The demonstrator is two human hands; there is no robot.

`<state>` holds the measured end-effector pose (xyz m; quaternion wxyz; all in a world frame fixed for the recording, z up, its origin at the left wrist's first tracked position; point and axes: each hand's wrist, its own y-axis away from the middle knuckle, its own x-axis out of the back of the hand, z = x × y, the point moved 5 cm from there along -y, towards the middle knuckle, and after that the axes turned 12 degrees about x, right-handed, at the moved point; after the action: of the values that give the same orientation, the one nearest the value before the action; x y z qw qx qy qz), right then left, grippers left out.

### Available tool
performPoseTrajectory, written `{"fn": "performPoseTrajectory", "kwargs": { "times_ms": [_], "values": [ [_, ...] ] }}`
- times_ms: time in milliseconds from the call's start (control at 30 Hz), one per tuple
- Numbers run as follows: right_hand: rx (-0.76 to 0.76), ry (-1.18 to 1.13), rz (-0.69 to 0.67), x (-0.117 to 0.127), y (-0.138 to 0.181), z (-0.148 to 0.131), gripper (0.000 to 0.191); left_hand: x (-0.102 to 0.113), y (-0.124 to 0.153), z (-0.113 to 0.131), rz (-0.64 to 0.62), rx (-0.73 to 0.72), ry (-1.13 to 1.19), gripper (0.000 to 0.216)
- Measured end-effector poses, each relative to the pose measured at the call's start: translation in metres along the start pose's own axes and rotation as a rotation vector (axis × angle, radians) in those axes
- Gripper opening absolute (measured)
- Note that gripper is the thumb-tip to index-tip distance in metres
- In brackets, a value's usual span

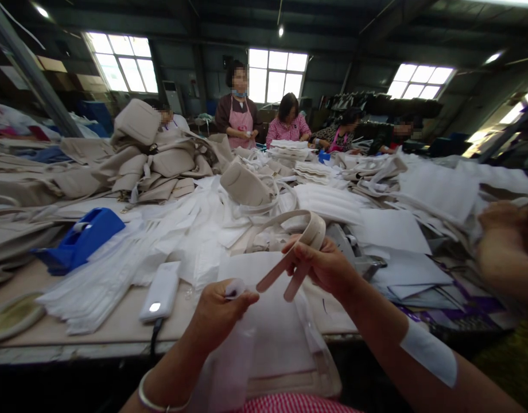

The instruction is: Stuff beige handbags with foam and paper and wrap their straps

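My right hand (322,267) is closed round a folded beige strap (296,246), whose loop rises above my fingers and whose two ends point down to the left. My left hand (221,312) pinches the top edge of a clear plastic bag (236,367) that hangs down towards my lap. Under both hands a flat white fabric piece (272,321) lies over the table's front edge. A white patch is stuck on my right forearm and a bangle sits on my left wrist.
A white power bank (160,291) with a cable lies left of my hands, beside stacked white bags (96,287) and a blue tape dispenser (77,238). Beige bags (152,155) pile up behind. Several people work at the far side. Another person's hand (507,244) is at the right.
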<state>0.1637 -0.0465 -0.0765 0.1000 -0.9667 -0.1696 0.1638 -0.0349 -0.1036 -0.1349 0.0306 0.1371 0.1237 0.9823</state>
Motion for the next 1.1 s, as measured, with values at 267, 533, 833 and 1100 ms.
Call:
{"fn": "performPoseTrajectory", "kwargs": {
  "times_ms": [267, 533, 833, 1100],
  "values": [
    [-0.019, -0.025, 0.077, -0.003, 0.002, 0.013, 0.030, -0.002, 0.001, 0.002, -0.065, -0.005, 0.046, 0.024],
    [-0.009, -0.025, 0.115, 0.005, 0.003, 0.009, 0.028, 0.004, 0.001, 0.002, 0.079, 0.008, 0.030, 0.045],
    [-0.105, 0.028, 0.092, -0.001, 0.009, 0.022, 0.033, -0.001, -0.005, -0.007, 0.054, 0.136, 0.245, 0.021],
    [-0.182, 0.043, -0.133, -0.011, 0.012, 0.022, 0.031, 0.002, -0.001, 0.000, 0.035, 0.077, 0.258, 0.033]
  ]
}}
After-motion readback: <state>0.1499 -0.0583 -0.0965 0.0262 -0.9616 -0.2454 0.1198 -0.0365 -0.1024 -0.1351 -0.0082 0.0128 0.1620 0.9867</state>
